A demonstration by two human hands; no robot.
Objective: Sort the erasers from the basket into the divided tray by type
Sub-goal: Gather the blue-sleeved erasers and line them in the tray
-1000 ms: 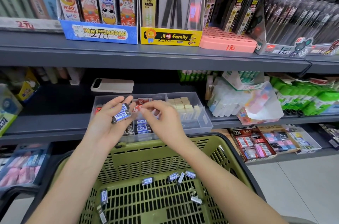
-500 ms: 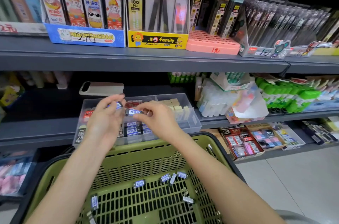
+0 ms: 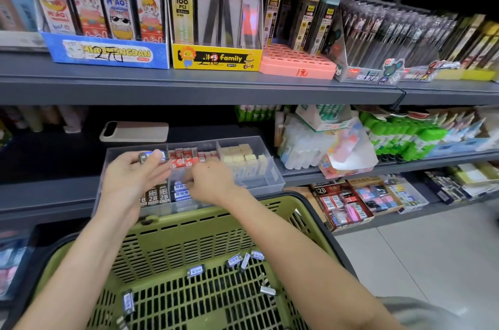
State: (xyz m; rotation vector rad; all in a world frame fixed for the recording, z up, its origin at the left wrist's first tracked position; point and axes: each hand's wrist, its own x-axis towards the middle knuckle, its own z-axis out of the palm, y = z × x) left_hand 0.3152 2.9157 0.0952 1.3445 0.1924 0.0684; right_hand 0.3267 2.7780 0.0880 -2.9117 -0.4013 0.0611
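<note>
A clear divided tray (image 3: 272,175) sits on the lower shelf, holding red erasers (image 3: 183,158), cream erasers (image 3: 239,155), dark 2B erasers (image 3: 154,197) and blue-labelled erasers (image 3: 181,191). My left hand (image 3: 132,181) hovers over the tray's left part and holds blue-labelled erasers (image 3: 152,156) at its fingertips. My right hand (image 3: 213,181) reaches down into the tray's middle front compartment, its fingers curled over the blue-labelled erasers there; what they hold is hidden. Below, a green basket (image 3: 205,224) contains several loose blue-labelled erasers (image 3: 195,270).
A white phone-like slab (image 3: 135,132) lies behind the tray. Boxes of pencil leads (image 3: 216,56) line the upper shelf. Glue bottles (image 3: 399,137) and a plastic bag (image 3: 345,151) crowd the shelf to the right. Eraser boxes (image 3: 343,202) sit lower right.
My right hand took an eraser from my left hand and has dropped down into the tray's middle front compartment. The left hand stays raised with its erasers.
</note>
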